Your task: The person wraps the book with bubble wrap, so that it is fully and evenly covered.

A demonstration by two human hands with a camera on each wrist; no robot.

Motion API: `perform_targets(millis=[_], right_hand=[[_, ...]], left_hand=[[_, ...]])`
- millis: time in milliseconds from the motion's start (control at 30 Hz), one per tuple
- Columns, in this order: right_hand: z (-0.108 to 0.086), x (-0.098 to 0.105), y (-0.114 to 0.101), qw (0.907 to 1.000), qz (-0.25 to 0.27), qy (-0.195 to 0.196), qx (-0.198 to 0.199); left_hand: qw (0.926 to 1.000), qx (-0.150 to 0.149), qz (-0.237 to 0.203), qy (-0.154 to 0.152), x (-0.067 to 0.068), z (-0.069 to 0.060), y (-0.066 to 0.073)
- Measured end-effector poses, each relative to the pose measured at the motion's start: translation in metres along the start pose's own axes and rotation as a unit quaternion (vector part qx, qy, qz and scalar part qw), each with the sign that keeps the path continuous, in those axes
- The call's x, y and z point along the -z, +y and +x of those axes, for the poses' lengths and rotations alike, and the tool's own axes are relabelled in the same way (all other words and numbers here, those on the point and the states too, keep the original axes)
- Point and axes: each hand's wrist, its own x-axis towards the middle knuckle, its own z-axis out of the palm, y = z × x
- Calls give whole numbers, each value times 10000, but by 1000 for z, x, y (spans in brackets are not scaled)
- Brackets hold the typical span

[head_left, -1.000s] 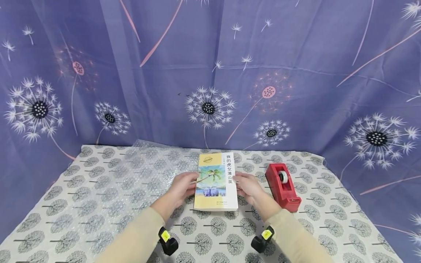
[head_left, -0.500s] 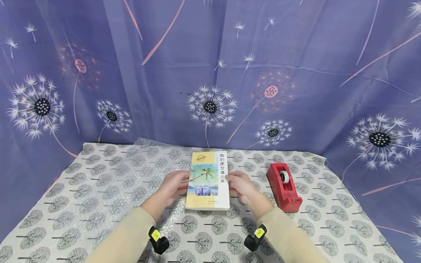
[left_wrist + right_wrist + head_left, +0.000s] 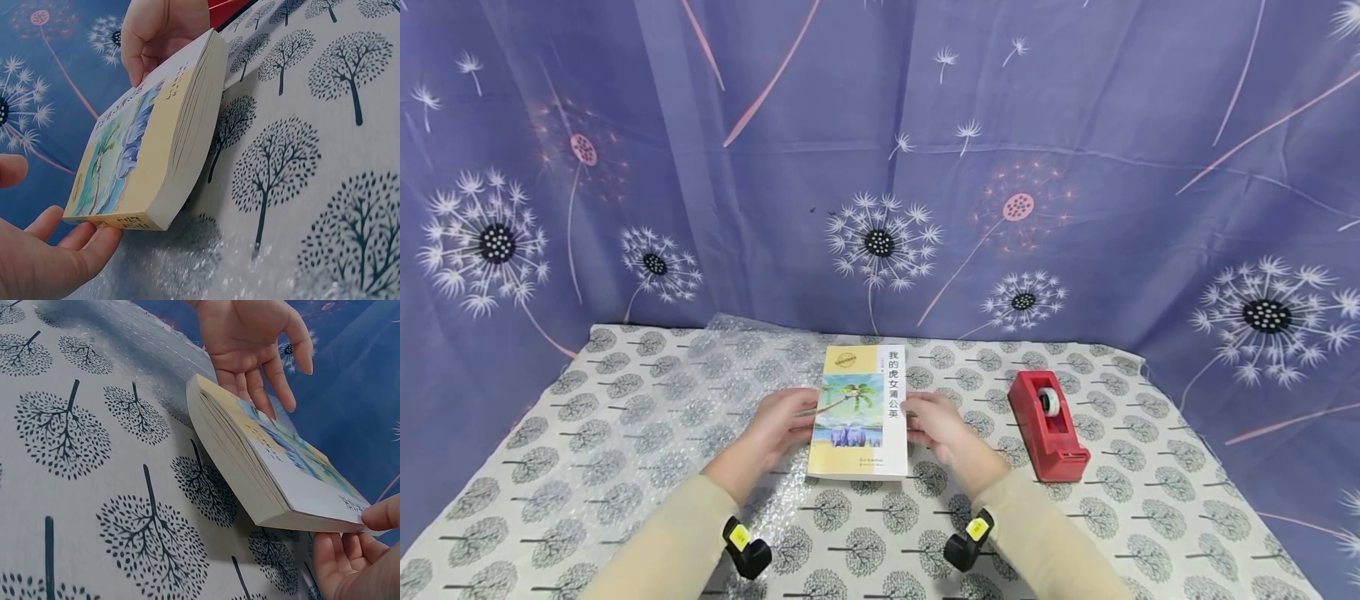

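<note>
Head view: a smooth-covered paperback book (image 3: 850,417) is held mid-scene just above the fabric-covered desk (image 3: 1157,521), near the right edge of crinkly, transparent bubble wrap (image 3: 670,425); printed fabric separates it from the glossy red tape dispenser (image 3: 1051,437) at right.

Left wrist view: the left hand (image 3: 56,259) supports the straight spine with extended fingers, thumb lifted off.

Right wrist view: the right hand (image 3: 369,572) pinches the opposite edge.
</note>
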Motion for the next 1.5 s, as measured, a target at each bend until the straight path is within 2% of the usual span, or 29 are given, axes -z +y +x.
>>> perform_targets(millis=[333,533,700,1300,1500], right_hand=[[2,-17,-1,9999,-34,-142,-47],[1,-24,-1,9999,-110,-73,-93],[3,-28,1,9996,-201,-195,-93],[5,-51,5,9983,-489,-303,-44],[5,-60,4,9988,-366,-319,-73]], left_hand=[[9997,36,164,180,18,-3,3],[9998,14,115,143,25,-3,1],[9994,18,203,272,31,-4,0],[9984,87,463,325,52,-12,0],[9987,78,362,336,59,-15,0]])
